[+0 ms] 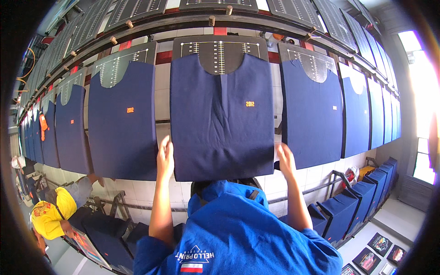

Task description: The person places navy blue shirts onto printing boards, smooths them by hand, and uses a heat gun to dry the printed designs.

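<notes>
Navy shirt panel point(224, 130) was laid over black platen point(208, 49), white ruler marks point(221, 59) left exposed at neckline, presumably for centring. Left hand point(165, 159), right hand point(287, 159) were set by opposite edges, apparently for evenness; grip couldn't be told.

Between and beyond the left hand point(165, 158) and right hand point(286, 160), an orange number point(250, 104) stood on the navy shirt point(222, 128), white scale numerals point(221, 55) on the black board point(208, 62), and, behind both, white lettering point(197, 255) on the blue shirt point(247, 229).
</notes>
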Motion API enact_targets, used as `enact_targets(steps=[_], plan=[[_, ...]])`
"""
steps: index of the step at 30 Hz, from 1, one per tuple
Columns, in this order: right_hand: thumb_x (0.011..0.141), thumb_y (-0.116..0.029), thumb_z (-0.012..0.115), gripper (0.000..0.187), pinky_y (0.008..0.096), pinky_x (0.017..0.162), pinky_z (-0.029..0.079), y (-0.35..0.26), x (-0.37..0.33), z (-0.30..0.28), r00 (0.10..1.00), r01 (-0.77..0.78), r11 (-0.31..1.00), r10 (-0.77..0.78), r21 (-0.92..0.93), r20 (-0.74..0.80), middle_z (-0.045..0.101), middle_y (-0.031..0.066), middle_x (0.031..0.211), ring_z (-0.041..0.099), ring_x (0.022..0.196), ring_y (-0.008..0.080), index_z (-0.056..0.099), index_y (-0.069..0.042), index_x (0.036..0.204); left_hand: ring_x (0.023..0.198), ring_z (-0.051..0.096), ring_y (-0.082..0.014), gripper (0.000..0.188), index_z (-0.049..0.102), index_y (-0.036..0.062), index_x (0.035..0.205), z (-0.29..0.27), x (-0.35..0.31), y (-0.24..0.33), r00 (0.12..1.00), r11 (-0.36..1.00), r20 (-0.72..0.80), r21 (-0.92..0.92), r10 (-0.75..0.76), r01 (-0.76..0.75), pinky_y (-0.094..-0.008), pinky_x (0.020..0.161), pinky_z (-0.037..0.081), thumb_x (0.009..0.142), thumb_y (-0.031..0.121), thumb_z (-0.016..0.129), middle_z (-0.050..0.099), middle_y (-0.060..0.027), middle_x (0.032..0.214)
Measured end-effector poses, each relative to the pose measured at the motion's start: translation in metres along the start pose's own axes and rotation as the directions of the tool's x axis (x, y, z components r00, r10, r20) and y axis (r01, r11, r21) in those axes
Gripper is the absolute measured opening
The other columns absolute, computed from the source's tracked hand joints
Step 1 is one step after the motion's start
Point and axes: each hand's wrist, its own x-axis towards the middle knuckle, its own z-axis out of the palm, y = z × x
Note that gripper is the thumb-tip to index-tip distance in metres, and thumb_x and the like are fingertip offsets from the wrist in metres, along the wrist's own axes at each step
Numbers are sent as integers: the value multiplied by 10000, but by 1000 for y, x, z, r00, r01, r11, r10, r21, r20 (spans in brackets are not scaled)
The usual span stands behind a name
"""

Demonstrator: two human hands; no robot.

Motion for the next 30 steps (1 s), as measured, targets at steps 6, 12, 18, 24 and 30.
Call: enact_targets(steps=[6, 12, 18, 24, 30], plan=[[1026, -427, 567, 512, 334, 874, 502, 9, 109, 27, 852, -481, 515, 465, 709, 240, 683, 78, 1135, 643, 994, 196, 592, 2, 1305, 1256, 557, -244, 674, 544, -35, 1361, 12, 118, -17, 812, 727, 399, -384, -425, 569, -356, 1057, 435, 1030, 549, 481, 586, -163, 1362], [985, -164, 582, 320, 383, 935, 498, -28, 112, 35, 942, -154, 949, 57, -275, -332, 683, 195, 1085, 665, 1013, 338, 595, 38, 1233, 1081, 614, -290, 417, 582, 17, 1323, 7, 141, 21, 967, 834, -60, 522, 247, -181, -417, 984, 460, 996, 272, 626, 645, -172, 1153], [946, -167, 638, 481, 439, 1114, 400, -120, 272, 52, 680, 543, 611, -722, -575, -125, 573, 207, 1366, 519, 1301, 361, 525, -8, 1386, 1144, 548, -367, 500, 537, 31, 1375, 93, 259, 107, 662, 377, 215, 679, 718, -629, -462, 1016, 454, 910, 130, 691, 566, -185, 1287], [915, -227, 686, 298, 416, 882, 483, -148, 342, 59, 719, 574, 484, -684, -661, 123, 659, 90, 1037, 618, 1021, 295, 666, -99, 1183, 1110, 543, -302, 244, 658, 109, 1084, 114, 327, 120, 700, 325, 361, 694, 616, -643, -470, 897, 464, 866, 188, 734, 614, -61, 1186], [953, -188, 639, 139, 428, 759, 522, -144, 351, 52, 742, 623, 665, -669, -413, 43, 659, 128, 928, 657, 881, 350, 654, -63, 1013, 811, 668, -381, 174, 544, 70, 988, 105, 340, 121, 687, 488, 352, 506, 636, -711, -451, 678, 510, 991, 232, 608, 676, -147, 881]])
